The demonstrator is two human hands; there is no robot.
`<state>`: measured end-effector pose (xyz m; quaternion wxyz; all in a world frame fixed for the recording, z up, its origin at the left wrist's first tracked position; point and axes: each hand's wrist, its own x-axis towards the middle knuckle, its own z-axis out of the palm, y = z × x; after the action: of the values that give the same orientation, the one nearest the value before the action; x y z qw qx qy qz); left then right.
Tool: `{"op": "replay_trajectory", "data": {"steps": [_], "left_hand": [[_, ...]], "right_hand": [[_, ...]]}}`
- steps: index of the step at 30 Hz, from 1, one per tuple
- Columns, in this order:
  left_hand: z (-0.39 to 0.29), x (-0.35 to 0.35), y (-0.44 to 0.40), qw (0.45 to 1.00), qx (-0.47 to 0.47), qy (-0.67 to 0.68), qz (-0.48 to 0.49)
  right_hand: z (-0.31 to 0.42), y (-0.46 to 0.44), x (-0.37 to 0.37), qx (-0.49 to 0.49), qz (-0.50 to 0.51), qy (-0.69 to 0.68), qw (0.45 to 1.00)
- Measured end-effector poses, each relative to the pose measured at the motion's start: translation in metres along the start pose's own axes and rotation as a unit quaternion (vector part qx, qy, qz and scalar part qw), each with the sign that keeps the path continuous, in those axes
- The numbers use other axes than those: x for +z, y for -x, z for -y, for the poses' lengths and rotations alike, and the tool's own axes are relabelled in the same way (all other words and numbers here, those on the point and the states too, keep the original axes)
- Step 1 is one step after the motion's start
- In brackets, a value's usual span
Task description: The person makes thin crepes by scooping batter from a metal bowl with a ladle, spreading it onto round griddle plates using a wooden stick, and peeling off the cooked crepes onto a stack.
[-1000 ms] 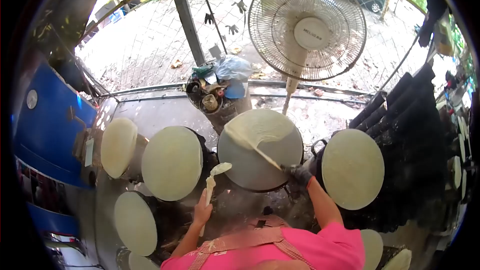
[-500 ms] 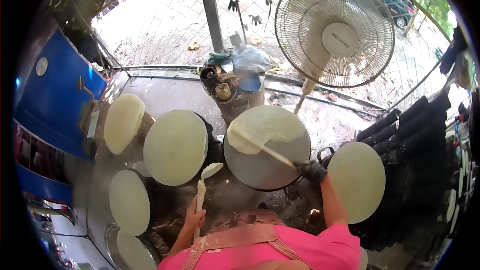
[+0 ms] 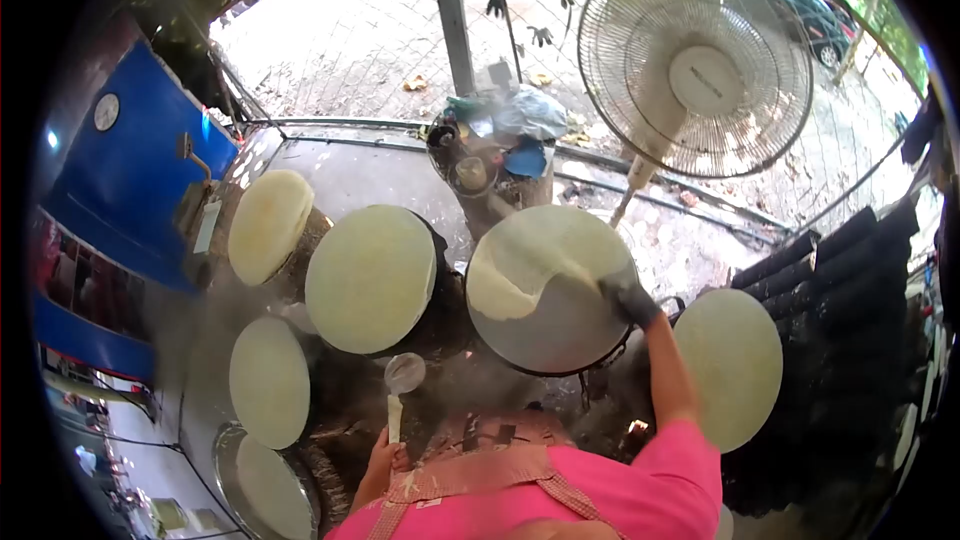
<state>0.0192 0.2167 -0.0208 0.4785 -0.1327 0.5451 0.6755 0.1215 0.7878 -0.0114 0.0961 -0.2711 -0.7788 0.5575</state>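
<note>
My left hand (image 3: 388,456) grips the pale handle of a ladle (image 3: 404,374), whose bowl points away from me over the dark stove area. My right hand (image 3: 632,302), in a dark glove, is closed over the right side of a round griddle (image 3: 575,340). The long wooden spreader in it is blurred and hard to make out against the batter. Pale batter (image 3: 545,240) covers the far and left part of this griddle, and bare grey metal shows on the near side. Left of it sits another griddle topped with a full pale round sheet (image 3: 370,280).
More pale rounds stand at the left (image 3: 270,227), lower left (image 3: 270,382) and right (image 3: 728,370). A metal basin (image 3: 228,460) is at bottom left. Behind stand a cluttered stump (image 3: 500,165) and a large fan (image 3: 697,80). Dark corrugated sheets (image 3: 850,340) rise at right.
My right hand has moved up and slightly right over the griddle, and the batter covers more of its right side. The ladle has turned and lowered in my left hand. The view has shifted.
</note>
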Motion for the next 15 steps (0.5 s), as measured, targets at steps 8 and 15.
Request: {"op": "replay_trajectory", "data": {"steps": [8,15], "left_hand": [[0.025,-0.026,0.002,0.996,-0.037,0.079,-0.037],[0.019,-0.012,0.024,0.992,-0.047,0.108,-0.051]], "right_hand": [[-0.072,0.037,-0.012,0.149,0.245,-0.216,0.933],[0.038,-0.009,-0.001,0.251,0.105,-0.044,0.961]]}}
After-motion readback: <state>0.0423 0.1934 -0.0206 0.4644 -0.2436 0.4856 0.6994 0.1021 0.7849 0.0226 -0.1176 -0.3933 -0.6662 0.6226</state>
